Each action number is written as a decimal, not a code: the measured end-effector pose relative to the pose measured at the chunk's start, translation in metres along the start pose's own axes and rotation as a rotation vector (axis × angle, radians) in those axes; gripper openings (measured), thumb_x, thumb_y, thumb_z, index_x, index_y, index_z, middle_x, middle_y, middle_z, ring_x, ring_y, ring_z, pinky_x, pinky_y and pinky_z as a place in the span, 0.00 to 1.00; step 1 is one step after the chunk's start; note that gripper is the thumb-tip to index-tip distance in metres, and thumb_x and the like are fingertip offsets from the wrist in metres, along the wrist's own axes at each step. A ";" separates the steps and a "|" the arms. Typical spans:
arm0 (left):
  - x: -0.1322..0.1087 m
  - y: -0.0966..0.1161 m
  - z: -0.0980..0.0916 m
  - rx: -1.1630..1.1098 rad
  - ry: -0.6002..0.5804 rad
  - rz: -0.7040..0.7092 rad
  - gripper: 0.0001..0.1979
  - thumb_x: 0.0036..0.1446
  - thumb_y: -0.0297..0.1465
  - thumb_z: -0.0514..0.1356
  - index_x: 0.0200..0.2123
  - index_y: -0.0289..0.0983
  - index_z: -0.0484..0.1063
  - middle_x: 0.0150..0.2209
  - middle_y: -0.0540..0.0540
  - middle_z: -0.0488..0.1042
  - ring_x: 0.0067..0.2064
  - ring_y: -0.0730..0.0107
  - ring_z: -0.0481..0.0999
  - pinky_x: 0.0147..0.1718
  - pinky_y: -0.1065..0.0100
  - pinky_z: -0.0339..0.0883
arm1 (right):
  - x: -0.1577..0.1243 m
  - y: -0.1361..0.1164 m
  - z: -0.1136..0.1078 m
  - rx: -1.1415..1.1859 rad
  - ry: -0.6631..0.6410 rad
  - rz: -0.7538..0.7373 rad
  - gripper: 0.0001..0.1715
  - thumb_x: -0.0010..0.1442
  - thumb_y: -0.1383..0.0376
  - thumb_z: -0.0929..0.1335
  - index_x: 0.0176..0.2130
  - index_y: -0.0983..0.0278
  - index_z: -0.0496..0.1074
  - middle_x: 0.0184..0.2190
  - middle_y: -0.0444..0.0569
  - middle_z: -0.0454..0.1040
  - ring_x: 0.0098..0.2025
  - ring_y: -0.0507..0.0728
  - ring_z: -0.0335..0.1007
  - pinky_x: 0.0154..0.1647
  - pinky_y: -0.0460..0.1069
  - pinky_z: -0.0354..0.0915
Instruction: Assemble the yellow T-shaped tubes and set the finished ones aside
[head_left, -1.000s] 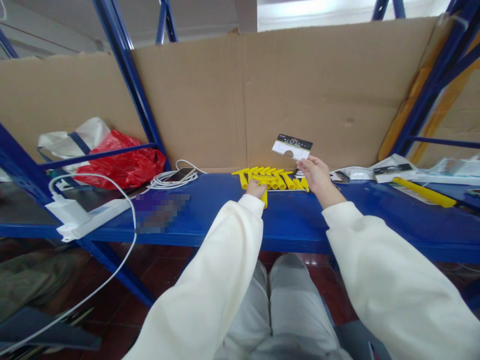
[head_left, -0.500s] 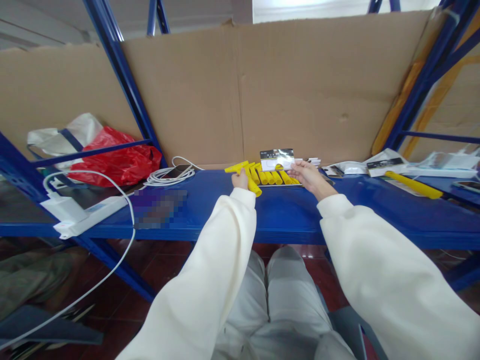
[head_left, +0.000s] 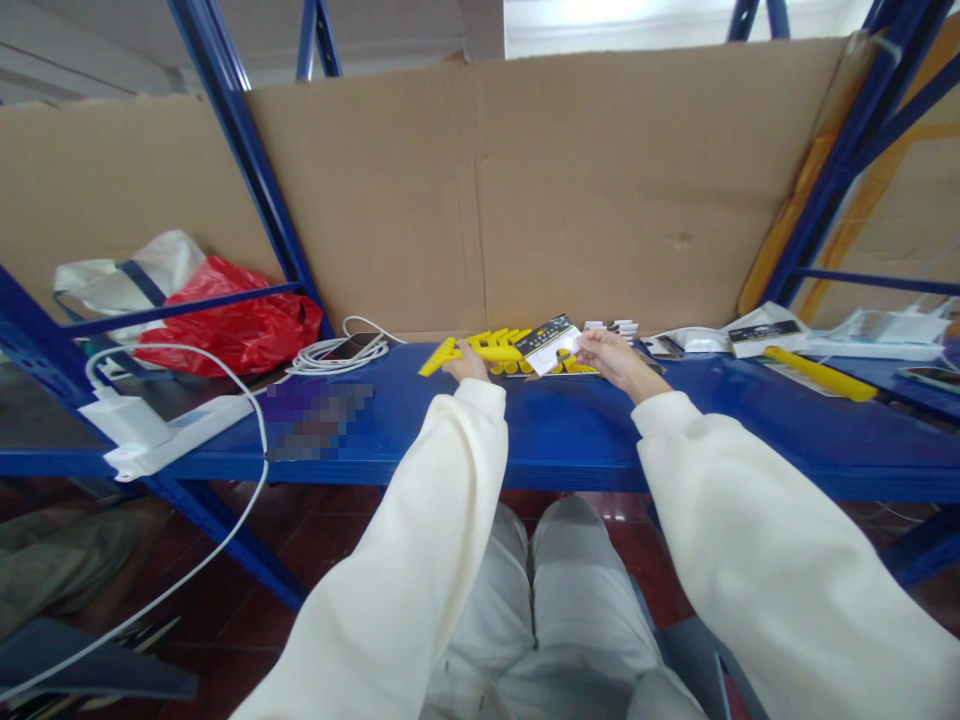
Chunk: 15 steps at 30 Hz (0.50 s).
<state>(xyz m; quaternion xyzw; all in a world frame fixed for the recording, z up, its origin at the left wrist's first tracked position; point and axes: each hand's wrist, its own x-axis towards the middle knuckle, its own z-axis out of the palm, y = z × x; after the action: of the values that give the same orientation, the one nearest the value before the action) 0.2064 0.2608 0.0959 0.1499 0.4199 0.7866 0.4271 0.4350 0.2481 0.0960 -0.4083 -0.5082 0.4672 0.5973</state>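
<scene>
My left hand point(head_left: 468, 363) is closed round a yellow T-shaped tool point(head_left: 499, 354) with a round handle. Its wider head points left and the handle end points right. The exact kind of tool cannot be made out. In my right hand point(head_left: 611, 358), a black-and-white packaging card point(head_left: 546, 345) with a cut-out is pinched by its right edge. The card tilts down to the left, and its lower left side meets or overlaps the handle end; contact cannot be told. Behind both hands lies a row of several similar yellow tools point(head_left: 579, 367), partly hidden by the card.
The blue shelf point(head_left: 577, 430) backs onto a cardboard wall point(head_left: 600, 180). At left are a coiled white cable point(head_left: 337, 352), a red plastic bag point(head_left: 232, 315) and a power strip point(head_left: 187, 430). Rightward lie a stack of cards point(head_left: 765, 337) and another yellow tool point(head_left: 821, 374).
The tool in my left hand has turned from slanting toward me to nearly level, its handle end now at the card. My right hand has lowered and tilted the card leftward.
</scene>
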 end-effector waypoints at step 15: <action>-0.025 0.006 0.005 -0.048 -0.212 -0.301 0.10 0.65 0.20 0.63 0.48 0.31 0.80 0.32 0.42 0.84 0.32 0.65 0.86 0.29 0.73 0.79 | -0.003 0.000 0.001 0.023 -0.134 -0.002 0.19 0.60 0.70 0.81 0.29 0.60 0.69 0.27 0.44 0.79 0.36 0.57 0.86 0.47 0.52 0.82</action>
<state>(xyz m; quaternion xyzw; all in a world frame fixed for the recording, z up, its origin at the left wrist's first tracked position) 0.2205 0.2421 0.1071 0.1573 0.3712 0.7036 0.5852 0.4335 0.2454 0.0955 -0.3687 -0.5420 0.4989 0.5670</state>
